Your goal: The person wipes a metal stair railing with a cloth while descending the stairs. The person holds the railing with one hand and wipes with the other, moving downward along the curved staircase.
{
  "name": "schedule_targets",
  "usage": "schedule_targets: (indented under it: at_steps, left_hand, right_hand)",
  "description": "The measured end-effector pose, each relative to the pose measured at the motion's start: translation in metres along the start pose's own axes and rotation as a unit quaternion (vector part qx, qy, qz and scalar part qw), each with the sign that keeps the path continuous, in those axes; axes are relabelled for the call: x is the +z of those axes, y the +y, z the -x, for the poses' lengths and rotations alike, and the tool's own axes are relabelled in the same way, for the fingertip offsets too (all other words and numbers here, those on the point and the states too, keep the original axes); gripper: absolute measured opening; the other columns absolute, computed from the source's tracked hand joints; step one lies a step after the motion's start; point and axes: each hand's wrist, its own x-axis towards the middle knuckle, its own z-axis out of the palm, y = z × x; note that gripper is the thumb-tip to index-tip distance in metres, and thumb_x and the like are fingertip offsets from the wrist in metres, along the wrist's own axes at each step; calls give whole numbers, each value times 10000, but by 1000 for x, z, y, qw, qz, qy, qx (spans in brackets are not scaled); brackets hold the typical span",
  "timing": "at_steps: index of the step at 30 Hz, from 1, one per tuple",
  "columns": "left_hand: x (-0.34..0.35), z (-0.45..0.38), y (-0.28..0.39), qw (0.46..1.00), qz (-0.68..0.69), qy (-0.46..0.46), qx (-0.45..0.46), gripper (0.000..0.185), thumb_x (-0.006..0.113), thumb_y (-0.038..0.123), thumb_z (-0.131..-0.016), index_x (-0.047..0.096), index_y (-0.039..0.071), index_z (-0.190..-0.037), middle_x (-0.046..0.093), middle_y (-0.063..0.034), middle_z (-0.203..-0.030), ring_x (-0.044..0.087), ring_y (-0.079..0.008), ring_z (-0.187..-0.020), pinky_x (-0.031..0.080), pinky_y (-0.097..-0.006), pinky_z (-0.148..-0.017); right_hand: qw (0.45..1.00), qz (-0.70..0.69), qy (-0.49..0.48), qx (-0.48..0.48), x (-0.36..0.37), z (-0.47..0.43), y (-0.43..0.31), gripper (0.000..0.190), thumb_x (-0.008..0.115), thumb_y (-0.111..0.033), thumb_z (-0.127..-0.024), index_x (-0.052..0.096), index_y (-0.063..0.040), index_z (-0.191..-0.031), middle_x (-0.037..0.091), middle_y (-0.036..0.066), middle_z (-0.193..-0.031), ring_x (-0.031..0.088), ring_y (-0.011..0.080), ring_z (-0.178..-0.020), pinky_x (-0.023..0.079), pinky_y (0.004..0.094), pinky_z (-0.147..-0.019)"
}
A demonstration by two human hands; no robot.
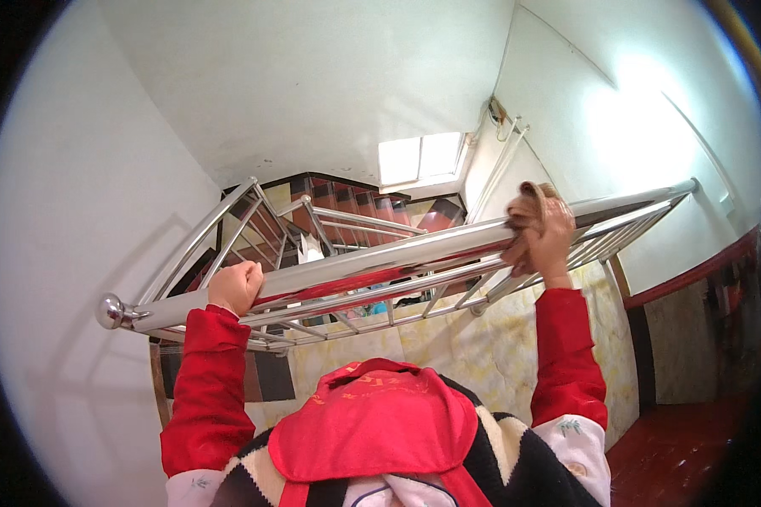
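Note:
A polished metal handrail [380,253] of a stair balustrade runs across in front of me, with thinner bars below it. My left hand [235,288] is closed around the rail near its left end, close to the round metal end ball [110,311]. Toward the right part of the rail, my right hand [550,237] holds a bunched brown cloth [527,206] against the metal. Part of the cloth hangs down on the near side of the rail. Red sleeves cover both forearms.
Beyond the rail, a stairwell drops to lower steps [355,204] with another metal railing [368,220]. A window [418,158] is set low in the far wall. White walls stand left and right. Marbled tiles [501,336] cover the floor by me.

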Motion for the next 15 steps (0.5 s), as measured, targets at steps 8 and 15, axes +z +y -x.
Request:
schedule_targets:
  at_steps: [8, 15]
  left_hand:
    - [0, 2, -2, 999, -34, 10, 0, 391, 453, 376, -935, 652, 76, -781, 649, -139, -704, 631, -375, -693, 477, -452, -621]
    - [3, -1, -4, 1000, -20, -11, -12, 370, 448, 352, -933, 674, 84, -817, 661, -139, -720, 639, -370, -698, 487, -452, -632]
  right_hand:
    - [973, 97, -128, 164, 8, -26, 61, 382, 557, -307, -838, 699, -41, -1073, 661, 191, -1106, 542, 354, -1151, 385, 455, -1040]
    - [987, -81, -117, -72, 22, -14, -160, 436, 635, -256, -793, 639, -128, -1209, 666, 101, -877, 631, 307, -887, 445, 459, -882]
